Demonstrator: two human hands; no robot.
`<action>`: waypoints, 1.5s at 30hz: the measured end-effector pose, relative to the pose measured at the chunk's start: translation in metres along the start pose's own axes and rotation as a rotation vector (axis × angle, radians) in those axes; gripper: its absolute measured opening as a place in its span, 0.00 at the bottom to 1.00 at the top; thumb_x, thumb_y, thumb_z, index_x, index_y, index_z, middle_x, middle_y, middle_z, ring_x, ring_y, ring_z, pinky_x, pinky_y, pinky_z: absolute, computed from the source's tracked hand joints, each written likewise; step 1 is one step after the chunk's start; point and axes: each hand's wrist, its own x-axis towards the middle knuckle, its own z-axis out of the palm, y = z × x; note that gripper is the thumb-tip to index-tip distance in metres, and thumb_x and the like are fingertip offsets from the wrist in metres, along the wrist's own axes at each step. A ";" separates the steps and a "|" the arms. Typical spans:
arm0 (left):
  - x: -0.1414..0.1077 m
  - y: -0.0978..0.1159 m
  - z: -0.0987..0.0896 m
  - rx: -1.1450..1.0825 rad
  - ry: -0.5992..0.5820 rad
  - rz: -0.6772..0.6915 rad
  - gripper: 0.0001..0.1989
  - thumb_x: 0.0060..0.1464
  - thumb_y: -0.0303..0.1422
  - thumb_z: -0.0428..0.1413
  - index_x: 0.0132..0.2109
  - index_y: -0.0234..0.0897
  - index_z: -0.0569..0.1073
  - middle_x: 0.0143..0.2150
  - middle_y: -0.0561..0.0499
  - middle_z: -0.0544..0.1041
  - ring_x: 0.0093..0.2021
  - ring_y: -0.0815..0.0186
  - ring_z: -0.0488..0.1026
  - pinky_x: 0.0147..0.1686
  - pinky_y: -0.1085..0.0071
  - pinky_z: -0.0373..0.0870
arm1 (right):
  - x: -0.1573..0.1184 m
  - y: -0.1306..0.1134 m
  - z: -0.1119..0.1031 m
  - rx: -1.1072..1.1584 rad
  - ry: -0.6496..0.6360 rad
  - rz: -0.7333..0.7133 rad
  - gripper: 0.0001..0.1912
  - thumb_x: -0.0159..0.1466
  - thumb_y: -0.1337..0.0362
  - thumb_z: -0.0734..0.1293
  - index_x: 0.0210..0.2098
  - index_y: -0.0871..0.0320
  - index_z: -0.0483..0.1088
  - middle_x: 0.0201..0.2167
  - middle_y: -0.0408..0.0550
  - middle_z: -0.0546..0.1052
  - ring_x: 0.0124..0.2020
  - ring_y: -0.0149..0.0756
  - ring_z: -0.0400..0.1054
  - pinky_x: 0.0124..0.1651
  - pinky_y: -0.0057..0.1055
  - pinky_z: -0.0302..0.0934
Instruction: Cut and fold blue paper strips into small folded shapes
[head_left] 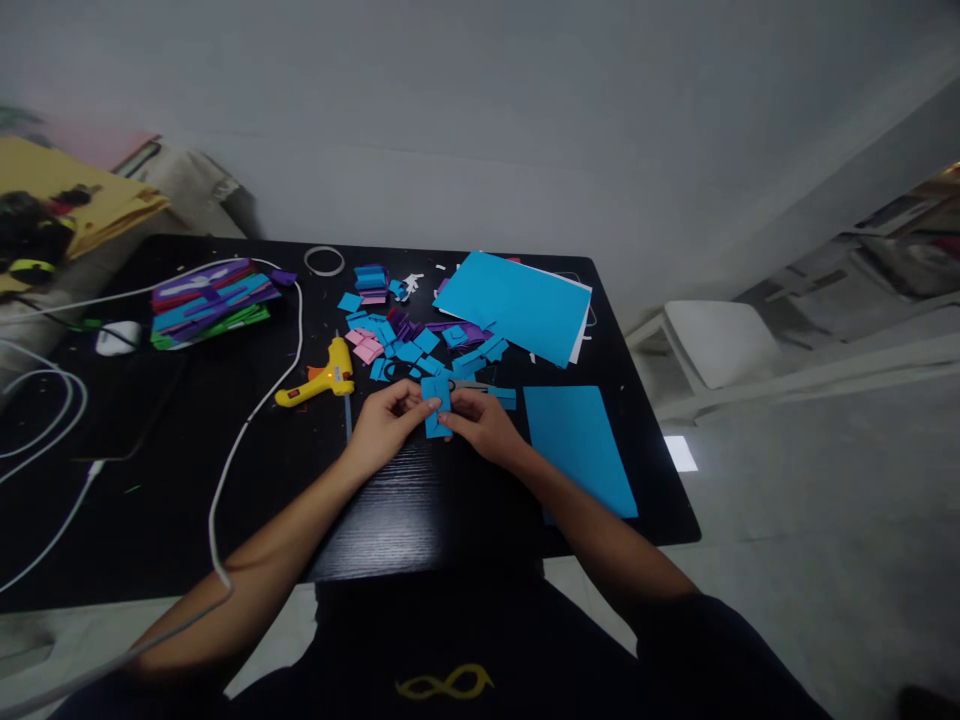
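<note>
We see the left hand [384,424] at nine o'clock, right hand [486,424] at three, fingers pinching a blue paper rectangle [435,390], lengthwise twelve-to-six.

You have two hands, left hand [380,428] and right hand [487,428], one blue piece [434,389] between them, one glue gun [321,380] left, one ring [324,262] far left, two blue sheets [579,445] showing right, one stool [721,340] farther right; scraps [409,352] overlap uncountably.

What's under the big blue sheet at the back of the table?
White paper peeks out along the right edge of the blue sheet. Anything further beneath is covered; I can't tell what.
</note>
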 end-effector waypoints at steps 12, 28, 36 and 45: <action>0.000 -0.003 -0.002 0.021 0.031 0.017 0.15 0.51 0.41 0.67 0.31 0.37 0.72 0.24 0.58 0.67 0.25 0.72 0.63 0.27 0.74 0.60 | 0.002 -0.001 -0.003 0.095 -0.049 0.005 0.14 0.52 0.58 0.79 0.33 0.56 0.75 0.29 0.41 0.77 0.33 0.36 0.74 0.41 0.37 0.75; 0.000 -0.008 0.002 -0.158 -0.006 0.017 0.19 0.51 0.40 0.68 0.42 0.37 0.69 0.29 0.56 0.75 0.28 0.68 0.77 0.30 0.71 0.78 | 0.005 0.003 -0.005 0.120 0.221 -0.070 0.23 0.46 0.57 0.82 0.36 0.55 0.72 0.31 0.41 0.79 0.37 0.37 0.77 0.48 0.40 0.75; -0.001 -0.003 0.001 -0.111 0.028 0.039 0.15 0.50 0.39 0.68 0.37 0.37 0.72 0.26 0.54 0.77 0.27 0.67 0.77 0.32 0.70 0.75 | 0.005 0.003 -0.006 0.124 0.258 -0.082 0.20 0.45 0.58 0.82 0.32 0.55 0.74 0.33 0.42 0.79 0.38 0.37 0.77 0.51 0.40 0.73; 0.000 -0.003 -0.005 -0.018 -0.001 0.077 0.07 0.52 0.36 0.63 0.36 0.36 0.80 0.32 0.50 0.81 0.32 0.64 0.77 0.34 0.69 0.73 | 0.002 -0.003 -0.008 0.041 0.213 -0.106 0.03 0.52 0.64 0.75 0.28 0.54 0.78 0.33 0.44 0.81 0.41 0.41 0.77 0.53 0.41 0.69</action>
